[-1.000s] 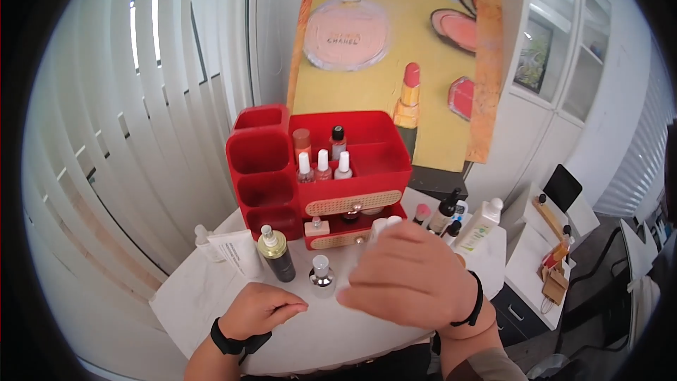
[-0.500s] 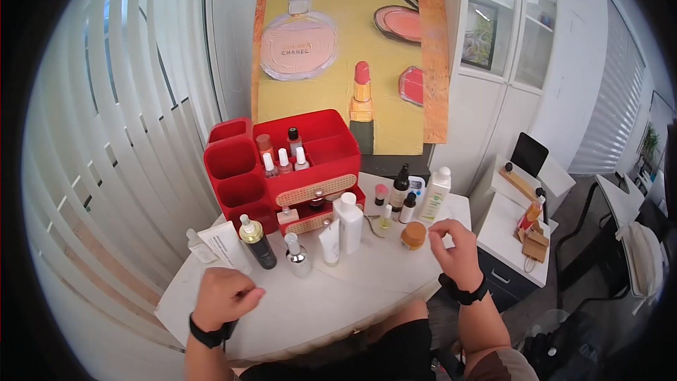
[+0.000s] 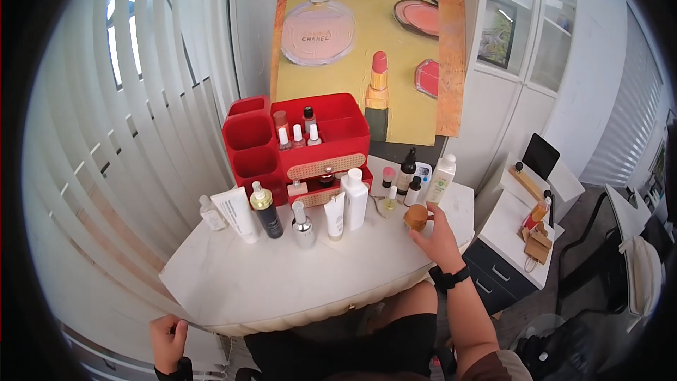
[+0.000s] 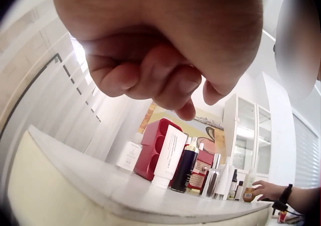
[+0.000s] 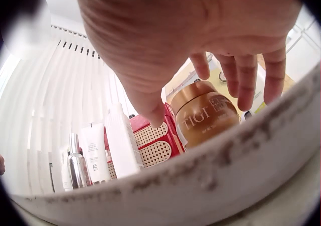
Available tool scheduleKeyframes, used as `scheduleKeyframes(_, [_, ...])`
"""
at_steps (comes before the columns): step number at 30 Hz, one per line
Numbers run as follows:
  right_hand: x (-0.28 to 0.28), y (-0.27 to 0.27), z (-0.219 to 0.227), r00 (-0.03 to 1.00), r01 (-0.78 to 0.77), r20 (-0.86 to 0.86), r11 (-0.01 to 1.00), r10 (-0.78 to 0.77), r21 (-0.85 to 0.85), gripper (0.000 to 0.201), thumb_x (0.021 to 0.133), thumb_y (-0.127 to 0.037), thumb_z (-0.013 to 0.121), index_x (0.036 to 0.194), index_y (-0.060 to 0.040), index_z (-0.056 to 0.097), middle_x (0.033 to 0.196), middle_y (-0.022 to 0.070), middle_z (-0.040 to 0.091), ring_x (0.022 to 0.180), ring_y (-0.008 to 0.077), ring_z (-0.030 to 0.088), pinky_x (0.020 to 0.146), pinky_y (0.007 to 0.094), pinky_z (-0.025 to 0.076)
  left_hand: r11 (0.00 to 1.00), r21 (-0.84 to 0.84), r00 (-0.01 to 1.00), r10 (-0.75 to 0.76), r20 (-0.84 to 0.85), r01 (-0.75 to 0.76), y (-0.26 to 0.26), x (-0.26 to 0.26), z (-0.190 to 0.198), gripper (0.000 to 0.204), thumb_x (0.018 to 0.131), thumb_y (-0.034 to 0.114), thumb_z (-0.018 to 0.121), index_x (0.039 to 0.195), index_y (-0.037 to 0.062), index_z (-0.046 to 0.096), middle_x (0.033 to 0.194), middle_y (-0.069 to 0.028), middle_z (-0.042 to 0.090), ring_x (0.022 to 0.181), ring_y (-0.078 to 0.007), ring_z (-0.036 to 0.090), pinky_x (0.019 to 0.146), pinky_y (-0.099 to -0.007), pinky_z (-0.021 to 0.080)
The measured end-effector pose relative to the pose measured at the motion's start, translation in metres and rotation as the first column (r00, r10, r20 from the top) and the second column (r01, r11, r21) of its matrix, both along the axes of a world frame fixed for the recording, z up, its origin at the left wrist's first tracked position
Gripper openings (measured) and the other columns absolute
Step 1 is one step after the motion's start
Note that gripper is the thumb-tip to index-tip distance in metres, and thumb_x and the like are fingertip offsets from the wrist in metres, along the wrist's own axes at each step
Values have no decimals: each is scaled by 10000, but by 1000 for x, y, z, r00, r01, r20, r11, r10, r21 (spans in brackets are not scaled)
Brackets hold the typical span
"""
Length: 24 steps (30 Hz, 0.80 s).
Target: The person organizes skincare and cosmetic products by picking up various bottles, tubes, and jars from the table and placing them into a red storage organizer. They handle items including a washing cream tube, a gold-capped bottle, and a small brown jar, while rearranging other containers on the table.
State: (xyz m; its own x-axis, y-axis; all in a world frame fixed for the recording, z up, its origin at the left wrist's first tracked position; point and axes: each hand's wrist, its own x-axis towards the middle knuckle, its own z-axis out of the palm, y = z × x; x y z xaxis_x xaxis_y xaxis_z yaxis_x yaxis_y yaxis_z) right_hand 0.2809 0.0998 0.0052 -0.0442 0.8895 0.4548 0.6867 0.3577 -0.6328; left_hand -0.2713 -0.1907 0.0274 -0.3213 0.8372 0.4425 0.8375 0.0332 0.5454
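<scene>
My right hand reaches in at the right side of the table, to an amber jar with a copper-coloured lid. In the right wrist view, TIGI lettering shows on the jar; the thumb is on its left and the spread, fairly straight fingers are beyond it on the right. My left hand hangs low at the left, off the table's front edge. Its fingers curl loosely and hold nothing in the left wrist view, where the hand fills the top.
A red organizer with nail polish bottles stands at the back. Before it are a white bottle, white tubes, a silver-based bottle and a dark pump bottle. Behind the jar are small bottles and a white pump bottle.
My right hand has gone from mid-table, near the white bottle, rightward to the jar, its fingers now spread about it. My left hand has dropped from above the table to beyond its front-left edge.
</scene>
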Motion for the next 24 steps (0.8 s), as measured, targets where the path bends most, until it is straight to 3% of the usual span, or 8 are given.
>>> scheduleKeyframes(6, [-3, 8, -9, 1000, 10, 12, 1000, -10, -20, 694, 833, -191, 795, 1419, -34, 458, 1269, 203, 636, 1144, 342, 640, 976, 406, 518, 998, 1, 997, 58, 54, -58, -16, 18, -13, 196, 873, 140, 691, 780, -23, 631, 684, -151, 615, 627, -295, 591, 602, -368, 446])
scheduleKeyframes(8, [-3, 8, -5, 1000, -14, -21, 1000, 13, -27, 643, 840, -183, 789, 1390, -55, 481, 1228, 187, 659, 1110, 341, 655, 962, 406, 522, 998, 47, 1000, -30, 7, 30, -5, 26, -16, 109, 870, 99, 685, 861, -3, 647, 795, -147, 637, 748, -302, 615, 677, -377, 463])
scheduleKeyframes(9, [-6, 7, -3, 1000, -14, -13, 999, 14, -31, 643, 840, -183, 789, 1390, -55, 481, 1228, 187, 659, 1110, 341, 655, 962, 406, 522, 998, -51, 997, -41, 65, 45, -2, 29, -15, 97, 865, 78, 673, 940, 20, 652, 935, -158, 641, 901, -330, 624, 797, -399, 485])
scheduleKeyframes(10, [-12, 6, -2, 998, -58, -38, 997, 57, -41, 633, 839, -183, 789, 1378, -53, 485, 1236, 187, 655, 1110, 339, 656, 961, 406, 522, 998, -53, 996, -40, 73, 44, 5, 36, -15, 97, 865, 78, 673, 940, 20, 652, 935, -158, 641, 901, -330, 624, 797, -399, 485])
scheduleKeyframes(12, [-22, 0, 1, 994, -99, -53, 993, 96, -70, 622, 838, -182, 790, 1366, -52, 488, 1244, 186, 652, 1109, 338, 656, 959, 406, 521, 994, 98, 998, -38, -51, 43, 23, 56, -21, 166, 853, 69, 674, 1009, 29, 634, 1077, -176, 621, 1035, -358, 603, 911, -415, 478])
scheduleKeyframes(13, [-27, -1, 4, 992, -116, -57, 990, 111, -81, 622, 839, -183, 789, 1366, -51, 487, 1249, 185, 650, 1108, 336, 656, 959, 405, 521, 998, 39, 999, -42, 0, 42, 29, 55, -26, 245, 838, 65, 679, 1071, 32, 613, 1186, -191, 589, 1145, -384, 561, 1005, -433, 442])
scheduleKeyframes(24, [-42, 3, 19, 980, -188, 22, 957, 198, -221, 659, 847, -238, 802, 1380, -58, 459, 1293, 178, 632, 1139, 336, 654, 961, 403, 528, 989, 124, 994, 93, -64, -85, 78, 67, -56, 232, 835, 62, 658, 1061, 28, 622, 1169, -171, 612, 1113, -383, 564, 978, -448, 443])
